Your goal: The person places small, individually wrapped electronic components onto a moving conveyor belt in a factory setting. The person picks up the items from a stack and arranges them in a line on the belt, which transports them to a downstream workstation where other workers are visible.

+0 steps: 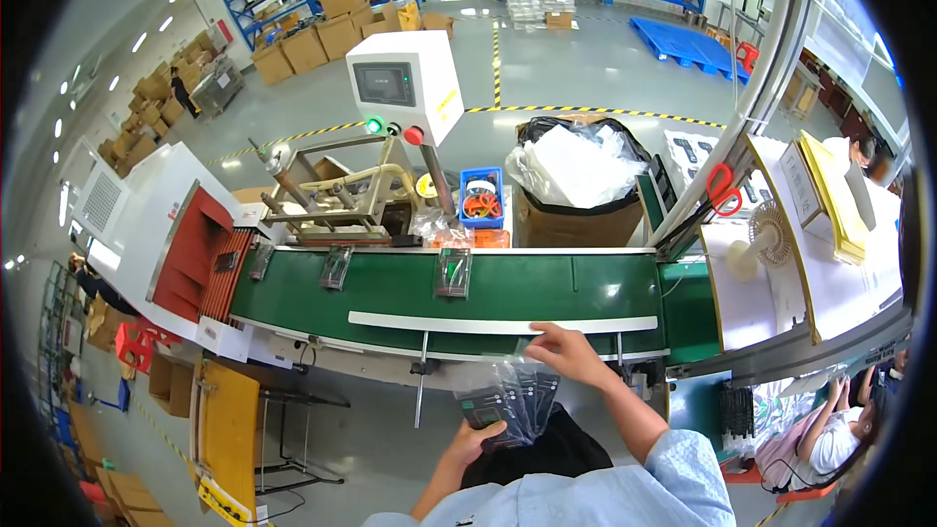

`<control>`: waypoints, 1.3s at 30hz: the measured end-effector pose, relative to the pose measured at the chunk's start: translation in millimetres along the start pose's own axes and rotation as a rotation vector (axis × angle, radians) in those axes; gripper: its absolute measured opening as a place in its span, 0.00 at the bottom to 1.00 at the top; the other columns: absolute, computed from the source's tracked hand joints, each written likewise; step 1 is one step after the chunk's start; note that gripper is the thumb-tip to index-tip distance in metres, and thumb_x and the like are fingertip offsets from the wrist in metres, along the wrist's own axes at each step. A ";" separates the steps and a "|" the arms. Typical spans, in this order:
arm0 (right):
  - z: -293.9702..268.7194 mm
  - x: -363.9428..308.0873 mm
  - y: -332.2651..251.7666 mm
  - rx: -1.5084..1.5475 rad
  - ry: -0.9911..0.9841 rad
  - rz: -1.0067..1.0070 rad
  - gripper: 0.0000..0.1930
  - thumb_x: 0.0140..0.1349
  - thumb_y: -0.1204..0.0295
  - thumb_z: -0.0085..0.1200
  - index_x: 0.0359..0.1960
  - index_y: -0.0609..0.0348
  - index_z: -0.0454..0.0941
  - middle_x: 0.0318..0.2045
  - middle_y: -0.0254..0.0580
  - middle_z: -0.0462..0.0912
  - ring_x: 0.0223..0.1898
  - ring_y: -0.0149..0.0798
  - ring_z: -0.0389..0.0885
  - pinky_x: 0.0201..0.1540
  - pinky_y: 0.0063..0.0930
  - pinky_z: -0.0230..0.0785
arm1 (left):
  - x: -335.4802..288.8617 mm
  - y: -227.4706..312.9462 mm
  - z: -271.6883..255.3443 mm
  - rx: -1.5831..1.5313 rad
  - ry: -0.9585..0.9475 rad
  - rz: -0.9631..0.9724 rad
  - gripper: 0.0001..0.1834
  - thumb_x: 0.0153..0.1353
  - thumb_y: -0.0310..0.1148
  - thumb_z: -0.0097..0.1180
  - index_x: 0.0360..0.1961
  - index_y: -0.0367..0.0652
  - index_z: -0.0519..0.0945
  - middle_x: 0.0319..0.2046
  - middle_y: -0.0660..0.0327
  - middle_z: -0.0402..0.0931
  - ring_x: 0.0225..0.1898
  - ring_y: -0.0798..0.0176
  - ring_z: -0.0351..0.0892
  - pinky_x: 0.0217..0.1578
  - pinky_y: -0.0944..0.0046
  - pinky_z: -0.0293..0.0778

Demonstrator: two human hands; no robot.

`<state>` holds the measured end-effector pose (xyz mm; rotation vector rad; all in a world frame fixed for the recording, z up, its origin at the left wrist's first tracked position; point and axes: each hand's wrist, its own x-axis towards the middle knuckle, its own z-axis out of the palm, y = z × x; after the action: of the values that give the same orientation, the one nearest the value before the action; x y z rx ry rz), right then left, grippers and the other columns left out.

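The left hand (474, 441) grips fanned packets (506, 398) before the belt's (532, 278) near edge. Whether the right hand (570, 353), beside them, grips one is unclear.

Glossy, clear plastic packets (509, 398)

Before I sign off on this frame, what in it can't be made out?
All in the head view:
- Number of clear packets in the left hand: they overlap in a fan.
- Most of that hand's fingers: hidden behind the packets.
- Inside of the white machine: the red curtain covers its opening.
- Lower contents of the brown carton: buried under white plastic.
- Screen details: too small.
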<state>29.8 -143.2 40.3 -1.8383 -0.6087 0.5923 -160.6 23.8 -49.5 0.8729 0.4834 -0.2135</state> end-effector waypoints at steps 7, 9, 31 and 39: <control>-24.0 41.5 27.8 0.380 0.436 -0.069 0.21 0.55 0.72 0.57 0.49 0.64 0.67 0.35 0.39 0.78 0.36 0.29 0.76 0.40 0.23 0.69 | 21.7 24.1 13.8 -0.112 0.060 0.047 0.17 0.47 0.22 0.62 0.40 0.41 0.74 0.36 0.62 0.75 0.36 0.65 0.75 0.40 0.62 0.73; -28.4 29.7 58.1 0.144 0.079 -0.017 0.27 0.53 0.69 0.60 0.52 0.66 0.64 0.35 0.37 0.78 0.36 0.28 0.75 0.40 0.24 0.69 | 32.8 25.6 12.4 -0.128 0.072 0.053 0.17 0.47 0.21 0.61 0.41 0.40 0.74 0.36 0.62 0.75 0.37 0.65 0.75 0.41 0.62 0.73; -159.4 155.0 263.6 -0.284 0.848 0.218 0.09 0.53 0.67 0.52 0.27 0.60 0.80 0.21 0.47 0.76 0.27 0.40 0.75 0.33 0.32 0.67 | 81.8 12.6 26.2 -0.554 0.048 -0.066 0.28 0.50 0.28 0.57 0.53 0.38 0.65 0.51 0.50 0.67 0.54 0.46 0.66 0.56 0.41 0.57; -91.1 191.0 235.8 -0.305 0.855 0.370 0.12 0.55 0.64 0.51 0.29 0.61 0.78 0.33 0.52 0.71 0.36 0.54 0.72 0.39 0.42 0.64 | 72.3 7.9 14.8 -0.582 0.120 -0.014 0.28 0.52 0.28 0.56 0.54 0.38 0.64 0.52 0.50 0.67 0.54 0.47 0.66 0.56 0.41 0.57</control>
<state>262.5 -153.6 -174.4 -2.2709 0.2338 -0.1008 -89.9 18.4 -71.4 0.3139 0.6228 -0.0255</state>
